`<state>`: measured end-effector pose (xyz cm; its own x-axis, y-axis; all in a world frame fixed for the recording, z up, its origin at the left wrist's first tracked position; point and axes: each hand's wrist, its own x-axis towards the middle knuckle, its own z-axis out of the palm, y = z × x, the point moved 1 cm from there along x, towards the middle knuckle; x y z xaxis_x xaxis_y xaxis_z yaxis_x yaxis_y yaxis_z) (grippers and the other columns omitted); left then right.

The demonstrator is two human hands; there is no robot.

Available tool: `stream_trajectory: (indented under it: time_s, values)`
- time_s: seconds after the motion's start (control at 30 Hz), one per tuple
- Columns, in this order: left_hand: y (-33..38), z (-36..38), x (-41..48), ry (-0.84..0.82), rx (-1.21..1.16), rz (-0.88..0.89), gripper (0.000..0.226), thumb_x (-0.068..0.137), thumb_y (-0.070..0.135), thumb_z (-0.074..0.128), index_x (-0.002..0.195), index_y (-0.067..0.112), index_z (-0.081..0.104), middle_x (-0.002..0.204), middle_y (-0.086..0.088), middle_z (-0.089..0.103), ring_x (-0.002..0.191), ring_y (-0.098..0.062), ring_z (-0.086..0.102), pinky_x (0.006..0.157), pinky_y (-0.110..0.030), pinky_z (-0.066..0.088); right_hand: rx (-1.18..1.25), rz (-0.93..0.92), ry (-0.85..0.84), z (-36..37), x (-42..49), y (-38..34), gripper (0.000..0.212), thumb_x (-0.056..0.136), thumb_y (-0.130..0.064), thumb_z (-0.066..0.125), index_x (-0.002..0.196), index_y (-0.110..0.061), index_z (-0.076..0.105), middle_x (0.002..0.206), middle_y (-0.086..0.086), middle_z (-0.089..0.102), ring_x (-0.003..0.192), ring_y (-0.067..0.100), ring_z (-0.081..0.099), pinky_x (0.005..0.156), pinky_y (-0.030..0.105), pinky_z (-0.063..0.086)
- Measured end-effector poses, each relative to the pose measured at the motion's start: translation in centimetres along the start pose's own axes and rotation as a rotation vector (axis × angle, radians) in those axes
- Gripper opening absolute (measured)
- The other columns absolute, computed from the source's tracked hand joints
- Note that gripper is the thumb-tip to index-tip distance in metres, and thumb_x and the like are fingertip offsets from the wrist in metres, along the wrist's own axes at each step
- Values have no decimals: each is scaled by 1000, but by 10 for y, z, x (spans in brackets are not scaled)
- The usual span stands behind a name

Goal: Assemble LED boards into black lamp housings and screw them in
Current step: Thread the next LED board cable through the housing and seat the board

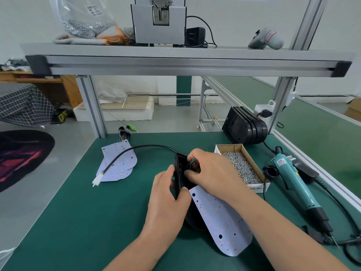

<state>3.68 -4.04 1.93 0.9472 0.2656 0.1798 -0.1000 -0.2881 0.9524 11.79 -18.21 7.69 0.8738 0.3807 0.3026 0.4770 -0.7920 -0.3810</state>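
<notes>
A black lamp housing (178,173) stands tilted on edge in the middle of the green mat. My left hand (166,200) grips its left rim. My right hand (209,171) reaches into the housing, fingers curled around thin coloured wires (192,162). A white LED board (220,222) with small red dots leans out of the housing toward me, under my right wrist. A black cable (136,150) runs from the housing to a white connector (97,179). More LED boards (119,163) lie stacked at the left.
An open cardboard box of screws (242,167) sits right of my hands. A teal electric screwdriver (297,182) with its cord lies further right. A stack of black housings (244,127) leans at the back right. An aluminium shelf (185,59) spans overhead.
</notes>
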Motion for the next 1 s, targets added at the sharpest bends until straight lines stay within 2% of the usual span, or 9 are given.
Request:
stream_trajectory:
  time_s: [0.1,0.17,0.33,0.43,0.53,0.6,0.67,0.8,1.0]
  values:
    - [-3,-1,0,-6,-10,-11,67,75,54,53,142,53,51,125,35,52,122,5,55,102,-37,54,-5,23,-11,2,2,1,26,89,-46,68,111,-33,61,91,-9,70,92,17,63,76,36,49]
    - [-3,-1,1,-14,-4,-21,75,75,55,55,149,44,49,124,35,53,121,5,56,103,-38,54,-9,31,-7,2,2,3,25,89,-42,68,111,-32,63,96,-9,71,95,18,63,77,36,49]
    - [-7,0,8,-28,13,-56,80,81,44,59,158,35,42,121,35,59,117,14,55,97,-22,49,-21,24,12,3,2,7,21,87,-34,66,108,-29,65,95,-7,70,93,20,62,76,37,47]
    - [-11,0,14,-57,15,-94,72,90,31,65,159,29,43,108,50,59,110,24,54,91,-16,48,0,20,25,5,2,9,23,87,-29,66,109,-28,66,91,-4,65,87,18,57,75,36,45]
    - [-13,0,16,-72,23,-107,75,87,35,62,159,26,43,104,61,52,108,25,54,98,-26,54,-34,6,12,9,2,10,21,89,-32,64,109,-29,63,84,-3,59,82,20,56,71,38,44]
    - [-14,2,16,-75,19,-105,79,81,39,57,158,27,44,104,61,51,109,27,52,93,-17,49,-95,-4,38,12,2,10,19,89,-37,63,106,-30,60,79,-6,57,78,20,54,66,38,39]
    - [-16,2,16,-68,8,-113,82,80,41,56,160,28,42,107,54,57,110,29,50,93,-12,44,-145,-12,71,14,1,10,18,90,-40,62,104,-30,58,73,-5,56,74,20,54,62,37,35]
    - [-15,1,15,-52,0,-118,84,81,42,56,162,29,39,115,44,54,112,29,49,105,-25,51,-75,-5,29,15,2,12,16,88,-36,63,103,-30,58,74,-4,58,75,21,56,65,39,43]
    - [-14,2,14,-58,0,-99,81,83,40,56,161,29,40,116,41,54,112,29,48,91,-8,39,-59,8,-37,22,5,14,15,88,-36,59,101,-34,66,86,-6,56,80,22,59,70,38,50]
